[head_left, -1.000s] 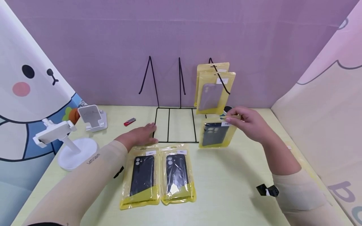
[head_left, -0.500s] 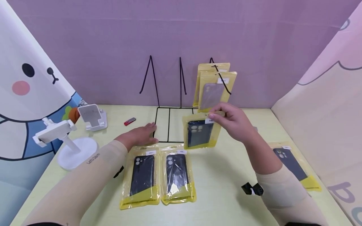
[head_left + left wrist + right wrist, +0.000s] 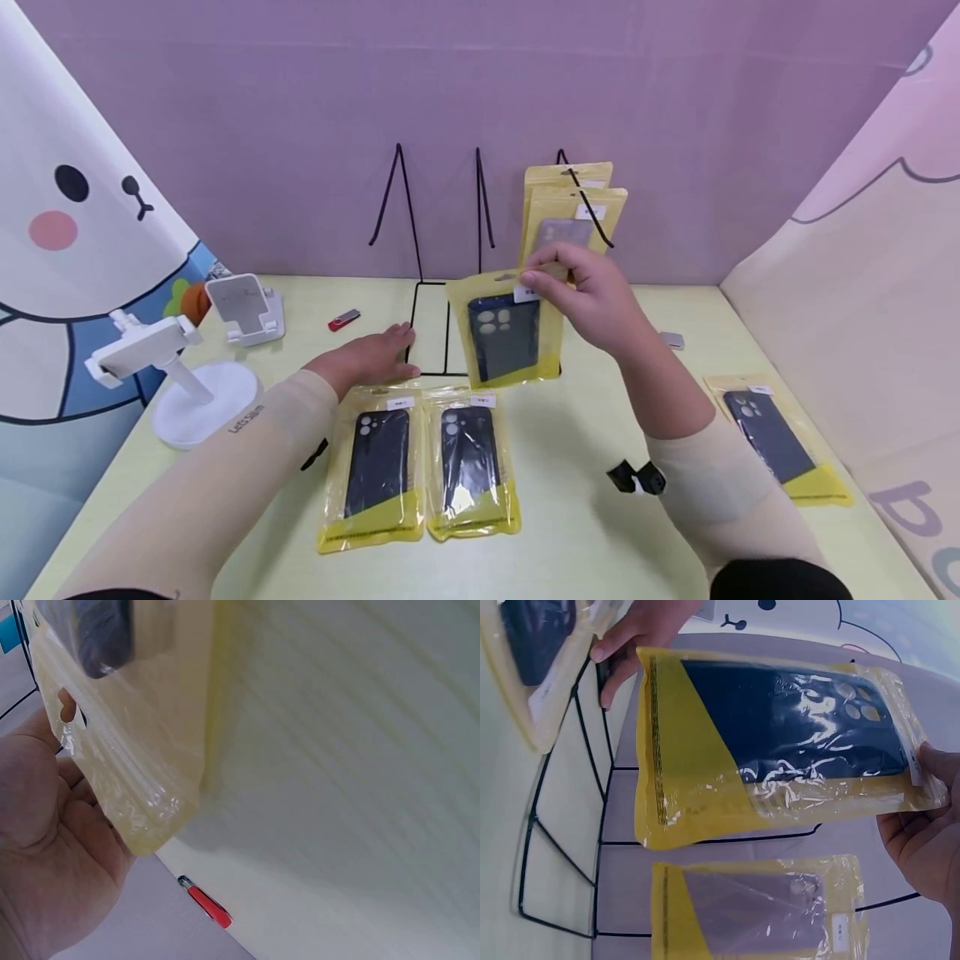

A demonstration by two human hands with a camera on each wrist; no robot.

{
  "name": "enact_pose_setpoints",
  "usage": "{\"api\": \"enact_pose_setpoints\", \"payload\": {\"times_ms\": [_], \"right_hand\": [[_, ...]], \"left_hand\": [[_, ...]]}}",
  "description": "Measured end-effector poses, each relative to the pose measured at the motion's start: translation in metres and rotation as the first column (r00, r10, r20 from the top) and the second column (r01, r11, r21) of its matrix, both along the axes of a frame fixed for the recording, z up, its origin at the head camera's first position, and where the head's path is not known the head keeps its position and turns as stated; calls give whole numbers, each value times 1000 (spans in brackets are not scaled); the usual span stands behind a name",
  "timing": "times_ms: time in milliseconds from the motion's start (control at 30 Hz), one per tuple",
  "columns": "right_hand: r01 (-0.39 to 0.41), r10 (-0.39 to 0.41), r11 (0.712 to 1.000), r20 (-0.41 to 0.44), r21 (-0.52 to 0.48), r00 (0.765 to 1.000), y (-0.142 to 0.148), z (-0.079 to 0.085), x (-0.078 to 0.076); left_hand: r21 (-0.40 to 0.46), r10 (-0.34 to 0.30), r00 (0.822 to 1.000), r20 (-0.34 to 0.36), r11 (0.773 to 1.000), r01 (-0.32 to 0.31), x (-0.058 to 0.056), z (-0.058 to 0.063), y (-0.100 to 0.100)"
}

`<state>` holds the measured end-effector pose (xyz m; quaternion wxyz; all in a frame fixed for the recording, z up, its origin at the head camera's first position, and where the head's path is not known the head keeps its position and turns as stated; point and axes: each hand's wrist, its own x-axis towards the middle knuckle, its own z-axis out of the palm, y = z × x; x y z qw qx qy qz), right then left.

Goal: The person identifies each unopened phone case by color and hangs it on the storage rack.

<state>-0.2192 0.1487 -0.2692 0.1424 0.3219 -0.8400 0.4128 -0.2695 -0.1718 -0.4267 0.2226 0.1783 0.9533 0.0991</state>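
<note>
My right hand (image 3: 588, 300) pinches the top right corner of a yellow bag holding a dark phone case (image 3: 504, 333). The bag hangs slightly tilted above the base of a black wire display rack (image 3: 478, 196). In the right wrist view, the bagged phone case (image 3: 795, 720) is seen from its front, with a white label under my thumb. My left hand (image 3: 366, 358) rests at the left edge of the rack's base with fingers extended. Two bagged dark phone cases (image 3: 377, 467) lie just in front of it. On the rack's right hook hang two more bags (image 3: 573, 208), partly covered by my right hand.
Another bagged phone case (image 3: 772, 433) lies at the right. A red USB stick (image 3: 344, 320), a small phone stand (image 3: 247, 312) and a white round-based phone holder (image 3: 202, 404) stand at the left. A small grey object (image 3: 672, 340) lies behind my right wrist.
My right hand has carried the bagged phone case leftward and slightly up, from the right of the rack to before its middle hook. The left hand has stayed in place.
</note>
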Motion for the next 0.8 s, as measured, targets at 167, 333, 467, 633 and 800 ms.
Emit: {"api": "enact_pose_setpoints", "payload": {"times_ms": [167,333,467,633,800], "right_hand": [[-14,14,1000,-1,-14,1000,-8,8,-8],[4,-4,1000,26,4,1000,-12,13,-15],[28,-29,1000,47,9,998,-14,15,-21],[47,-49,999,79,20,996,-17,17,-28],[56,-59,998,93,28,994,-19,19,-32]], "left_hand": [[11,-10,1000,-2,1000,10,0,0,-1],[19,-12,1000,0,1000,12,-1,-1,-2],[23,-9,1000,5,1000,8,-1,-2,-2],[13,-9,1000,1,1000,9,1,0,-2],[16,-4,1000,2,1000,4,2,2,-1]]}}
